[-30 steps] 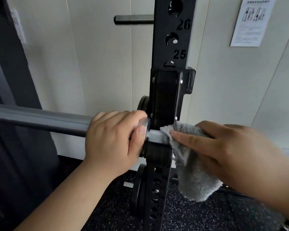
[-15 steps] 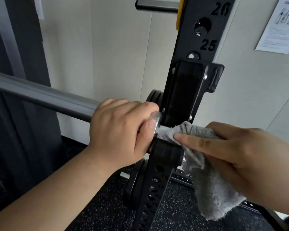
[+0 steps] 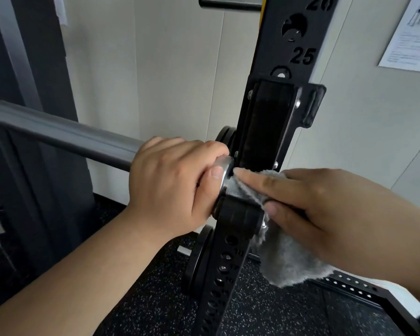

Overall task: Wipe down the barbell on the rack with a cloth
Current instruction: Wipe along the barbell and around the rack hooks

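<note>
**Cloth pushed in against the collar**

Your right grip (image 3: 325,209) has slid the grey cloth (image 3: 289,263) leftward since half a second ago. The forefinger tip is now just beside the steel collar (image 3: 224,166), where a gap showed before. That grip pinches the cloth, with the forefinger laid straight over the top fold and the thumb tucked underneath. The rest of the cloth hangs loose beside the rack upright (image 3: 289,57).

Your left grip (image 3: 170,183) is curled tight round the barbell (image 3: 70,139) right at the collar, thumb against its edge.

The barbell rests in the rack's hook (image 3: 238,217). Its long axis runs from the left edge of view down through the hook and on under your right grip. A short knurled strip (image 3: 235,189) shows bare between collar and cloth.

The cloth hand sits on the inner side of the collar, and the long sleeve lies beyond your left grip. With the collar blocking further travel left, the next stroke likely has to run back rightward along that axis. Mind the hook's lip under the shaft, which may stop the cloth wrapping fully round.
</note>
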`<state>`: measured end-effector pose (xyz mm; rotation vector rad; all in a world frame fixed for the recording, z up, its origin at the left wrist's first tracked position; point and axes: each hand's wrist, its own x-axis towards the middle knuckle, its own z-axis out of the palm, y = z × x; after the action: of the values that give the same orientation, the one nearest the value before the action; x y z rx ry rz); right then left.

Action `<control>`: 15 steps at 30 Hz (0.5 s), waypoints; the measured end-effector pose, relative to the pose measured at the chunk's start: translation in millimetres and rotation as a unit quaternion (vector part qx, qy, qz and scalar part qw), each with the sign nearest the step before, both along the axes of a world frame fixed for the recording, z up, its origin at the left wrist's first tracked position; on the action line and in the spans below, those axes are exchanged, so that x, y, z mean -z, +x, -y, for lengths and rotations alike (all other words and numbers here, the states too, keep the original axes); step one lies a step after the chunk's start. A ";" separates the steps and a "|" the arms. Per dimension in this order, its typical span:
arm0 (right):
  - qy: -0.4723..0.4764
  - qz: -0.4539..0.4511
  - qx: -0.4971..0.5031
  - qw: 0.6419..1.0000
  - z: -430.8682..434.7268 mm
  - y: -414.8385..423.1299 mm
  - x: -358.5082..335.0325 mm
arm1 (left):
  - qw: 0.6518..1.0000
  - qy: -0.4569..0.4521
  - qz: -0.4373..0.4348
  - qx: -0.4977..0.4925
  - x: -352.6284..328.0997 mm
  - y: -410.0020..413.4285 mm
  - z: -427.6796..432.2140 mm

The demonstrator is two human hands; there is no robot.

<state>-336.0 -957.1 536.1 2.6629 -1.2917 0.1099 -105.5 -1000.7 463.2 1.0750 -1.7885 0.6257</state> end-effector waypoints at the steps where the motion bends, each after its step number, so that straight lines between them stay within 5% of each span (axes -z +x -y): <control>1: 0.003 0.007 -0.005 1.000 1.0 3.7 -0.3 | 1.000 -0.003 0.000 0.000 0.5 0.2 -0.8; 9: -0.003 0.098 0.021 0.995 -13.8 -30.8 -5.8 | 1.000 -0.025 0.002 0.002 1.6 -0.2 0.0; 15: -0.035 0.012 0.003 0.999 3.6 -4.6 3.0 | 1.000 0.000 0.008 -0.005 -0.2 -0.4 -2.3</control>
<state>-340.6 -960.7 533.2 2.6074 -1.2790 0.1832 -105.9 -998.4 463.4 1.0811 -1.7972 0.6415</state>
